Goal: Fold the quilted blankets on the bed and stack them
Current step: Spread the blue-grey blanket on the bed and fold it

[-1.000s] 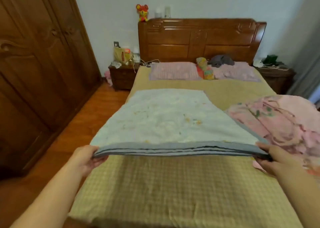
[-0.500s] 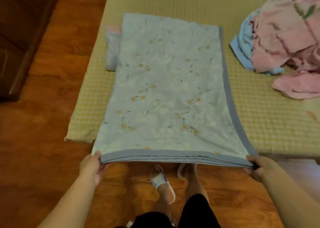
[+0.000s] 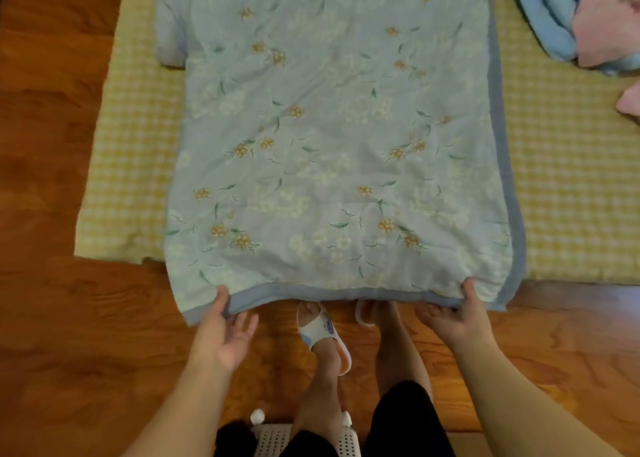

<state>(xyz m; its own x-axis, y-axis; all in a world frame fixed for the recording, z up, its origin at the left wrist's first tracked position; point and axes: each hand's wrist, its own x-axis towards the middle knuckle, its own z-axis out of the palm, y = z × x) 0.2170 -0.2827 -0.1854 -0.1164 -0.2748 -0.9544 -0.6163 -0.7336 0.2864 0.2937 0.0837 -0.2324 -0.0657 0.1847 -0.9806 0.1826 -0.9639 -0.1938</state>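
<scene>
Matt quilted cloth blanket (image 3: 332,137) lies on a checked woven bedcover (image 3: 561,186) above glossy wood floor (image 3: 52,144).

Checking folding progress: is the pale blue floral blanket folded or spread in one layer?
Folded. The blue floral blanket lies as a narrow strip; stacked grey-blue edges show at its near end, where the left hand and right hand hold it.

Light-blue quilted blanket (image 3: 329,137) with yellow flower print and plain blue border, folded flat in layers, lying lengthwise on the bed (image 3: 568,193), near end overhanging the foot edge. Pink-and-blue blanket (image 3: 588,20), apparently bunched, at the bed's right edge.
</scene>
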